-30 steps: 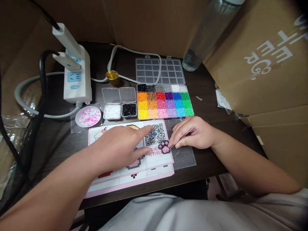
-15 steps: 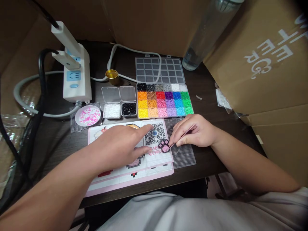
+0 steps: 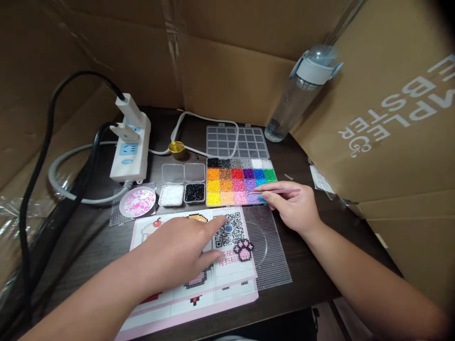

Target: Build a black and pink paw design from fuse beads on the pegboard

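My right hand [image 3: 293, 208] is closed on a pair of pink tweezers [image 3: 284, 191]. Their tips hover over the pink and purple compartments at the front of the bead box [image 3: 231, 186]; whether a bead is between them is too small to tell. My left hand [image 3: 185, 248] rests on the printed pattern sheet [image 3: 170, 303], thumb and index finger spread apart beside the QR code. Right of those fingers lies a paw-shaped bead piece [image 3: 243, 250], black-edged with pink pads, on a clear round-edged sheet over the pegboard [image 3: 275, 260].
Left of the bead box stand small cases of white beads [image 3: 171, 195] and black beads [image 3: 195, 192]. A dish of pink and white beads [image 3: 138, 201], a power strip [image 3: 131, 151] with cables, a gold cup [image 3: 177, 149] and a water bottle [image 3: 296, 94] surround them. Cardboard walls enclose the table.
My right hand has moved the tweezers away from the paw piece, up and over to the bead box. My left hand stays spread on the sheet. The view has tilted upward.
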Demonstrator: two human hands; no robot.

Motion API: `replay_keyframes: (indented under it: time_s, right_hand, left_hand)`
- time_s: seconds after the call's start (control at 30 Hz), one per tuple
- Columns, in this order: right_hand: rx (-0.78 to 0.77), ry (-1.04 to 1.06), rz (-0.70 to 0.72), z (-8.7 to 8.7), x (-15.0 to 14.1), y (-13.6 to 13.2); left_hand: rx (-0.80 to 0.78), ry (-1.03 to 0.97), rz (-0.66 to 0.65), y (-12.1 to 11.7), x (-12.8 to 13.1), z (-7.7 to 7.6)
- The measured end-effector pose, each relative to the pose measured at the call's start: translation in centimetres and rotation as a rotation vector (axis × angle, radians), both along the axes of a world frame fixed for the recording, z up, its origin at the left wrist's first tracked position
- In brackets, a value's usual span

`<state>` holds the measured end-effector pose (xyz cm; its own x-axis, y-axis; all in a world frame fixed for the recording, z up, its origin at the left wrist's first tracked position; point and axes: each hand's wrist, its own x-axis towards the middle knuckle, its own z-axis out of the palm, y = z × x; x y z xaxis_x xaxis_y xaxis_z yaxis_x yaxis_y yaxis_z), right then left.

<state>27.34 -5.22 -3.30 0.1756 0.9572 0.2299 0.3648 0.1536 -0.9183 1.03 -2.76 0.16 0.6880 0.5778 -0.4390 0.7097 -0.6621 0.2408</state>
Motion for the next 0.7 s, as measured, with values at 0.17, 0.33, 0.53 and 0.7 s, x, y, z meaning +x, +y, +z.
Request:
replay_keyframes:
  time_s: [0.17, 0.33, 0.53, 0.7]
  right_hand:
    - [-0.019, -0.030, 0.047, -0.23, -0.58, 0.06]
    - [-0.028, -0.027, 0.068, -0.21, -0.59, 0.16]
    - [-0.012, -0.058, 0.091, -0.38, -0.46, 0.24]
    - [-0.007, -0.057, 0.101, -0.51, -0.39, 0.37]
  left_hand:
    - [-0.012, -0.014, 0.019, 0.00, -0.07, 0.02]
    - [-0.006, -0.018, 0.025, 0.02, -0.06, 0.16]
    - [0.029, -0.002, -0.011, 0.00, -0.08, -0.18]
    - [0.030, -0.005, -0.017, -0.02, -0.23, -0.31]
